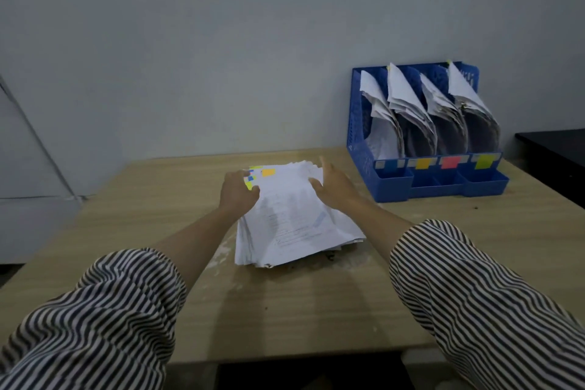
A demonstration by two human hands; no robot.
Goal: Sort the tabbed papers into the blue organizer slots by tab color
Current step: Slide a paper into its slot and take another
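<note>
A thick stack of white papers (294, 222) lies in the middle of the wooden table, with blue, yellow and orange tabs sticking out at its far left corner. The top sheet carries an orange tab (268, 172). My left hand (238, 191) rests on the stack's far left edge, fingers curled over the tabs. My right hand (332, 185) lies on the far right side of the top sheet, fingers spread. The blue organizer (364, 165) stands at the back right, its several slots holding curled papers and labelled blue, orange, red and yellow-green.
The wooden table (285, 310) runs to a front edge near the bottom of the view. A pale wall stands close behind. A dark surface (554, 152) adjoins the table on the far right. A white panel (25, 152) stands at the left.
</note>
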